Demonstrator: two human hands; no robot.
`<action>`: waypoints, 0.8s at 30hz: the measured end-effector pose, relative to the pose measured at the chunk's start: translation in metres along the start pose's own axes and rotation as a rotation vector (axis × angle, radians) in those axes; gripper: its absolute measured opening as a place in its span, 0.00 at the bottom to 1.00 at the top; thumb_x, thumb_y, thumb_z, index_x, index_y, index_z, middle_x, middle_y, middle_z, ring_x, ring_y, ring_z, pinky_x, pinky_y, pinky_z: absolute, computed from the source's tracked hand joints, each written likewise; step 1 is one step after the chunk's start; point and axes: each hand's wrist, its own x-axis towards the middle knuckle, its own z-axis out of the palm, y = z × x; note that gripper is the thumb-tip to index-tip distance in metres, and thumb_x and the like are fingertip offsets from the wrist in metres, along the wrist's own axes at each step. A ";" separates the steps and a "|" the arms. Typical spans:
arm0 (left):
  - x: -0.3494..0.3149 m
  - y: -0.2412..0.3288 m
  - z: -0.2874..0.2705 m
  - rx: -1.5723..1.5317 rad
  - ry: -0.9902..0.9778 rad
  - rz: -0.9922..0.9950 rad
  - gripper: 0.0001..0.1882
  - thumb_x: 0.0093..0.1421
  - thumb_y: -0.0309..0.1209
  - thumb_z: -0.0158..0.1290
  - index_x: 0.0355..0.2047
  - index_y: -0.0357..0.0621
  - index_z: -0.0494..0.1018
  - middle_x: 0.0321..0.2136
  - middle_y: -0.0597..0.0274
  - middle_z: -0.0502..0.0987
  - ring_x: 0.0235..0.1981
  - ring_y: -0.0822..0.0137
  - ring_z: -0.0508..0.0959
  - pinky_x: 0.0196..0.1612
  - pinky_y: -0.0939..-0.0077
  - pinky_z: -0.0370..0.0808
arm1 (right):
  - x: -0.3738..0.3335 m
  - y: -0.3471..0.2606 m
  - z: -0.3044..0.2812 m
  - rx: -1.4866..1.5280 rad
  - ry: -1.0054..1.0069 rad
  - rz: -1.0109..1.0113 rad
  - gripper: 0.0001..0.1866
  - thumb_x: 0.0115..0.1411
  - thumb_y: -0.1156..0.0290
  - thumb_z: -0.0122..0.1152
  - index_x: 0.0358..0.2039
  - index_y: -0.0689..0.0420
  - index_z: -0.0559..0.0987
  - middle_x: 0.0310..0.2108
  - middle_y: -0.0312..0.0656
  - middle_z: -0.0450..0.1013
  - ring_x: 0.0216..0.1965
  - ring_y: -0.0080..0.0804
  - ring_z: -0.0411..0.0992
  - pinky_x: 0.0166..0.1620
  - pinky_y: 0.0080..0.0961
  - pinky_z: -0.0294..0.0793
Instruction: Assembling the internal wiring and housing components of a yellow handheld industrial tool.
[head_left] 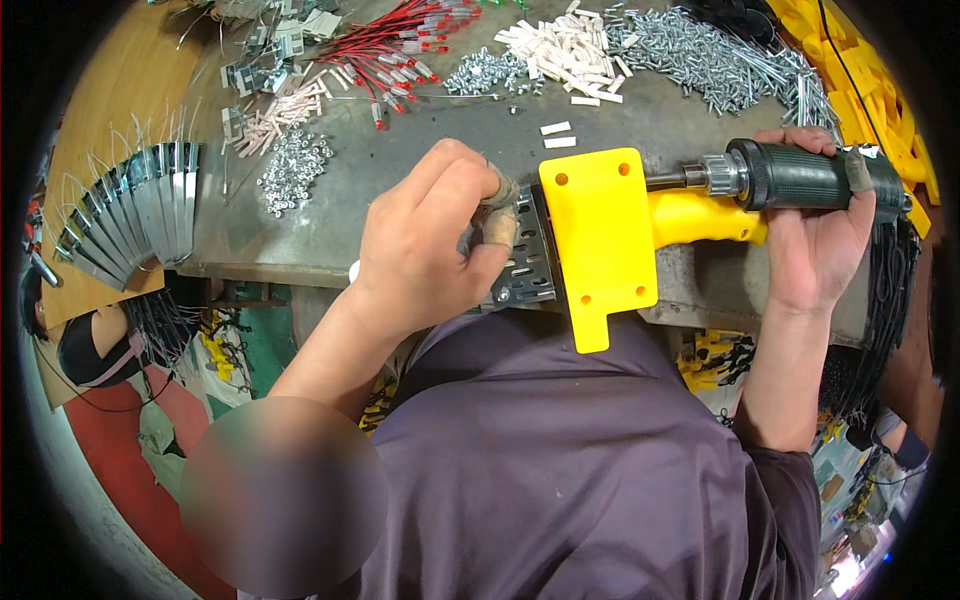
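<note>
My left hand (430,235) is closed, its taped fingertips pinched together against the dark slotted metal plate (530,255). What lies between those fingers is hidden. Beside that metal plate stands a yellow plastic part (603,235) with a flat face, corner holes and a handle reaching to the right. My right hand (815,230) is wrapped round a dark green power screwdriver (815,175), which lies level and points left. Its silver chuck shows, but the bit's tip is hidden behind the yellow part.
Along the back of the grey bench (400,150) lie piles of screws (715,60), white sleeves (570,50), nuts (295,170) and red wired lamps (400,50). Fanned metal blades (140,205) sit at left. Yellow parts (870,80) and black cables (893,290) are at right.
</note>
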 end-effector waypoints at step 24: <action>0.004 0.004 0.005 -0.004 -0.030 0.034 0.13 0.44 0.20 0.57 0.29 0.40 0.66 0.27 0.58 0.69 0.23 0.58 0.72 0.24 0.69 0.70 | -0.003 0.002 0.008 0.058 -0.044 -0.001 0.11 0.58 0.69 0.52 0.36 0.65 0.69 0.35 0.45 0.67 0.42 0.38 0.67 0.61 0.45 0.59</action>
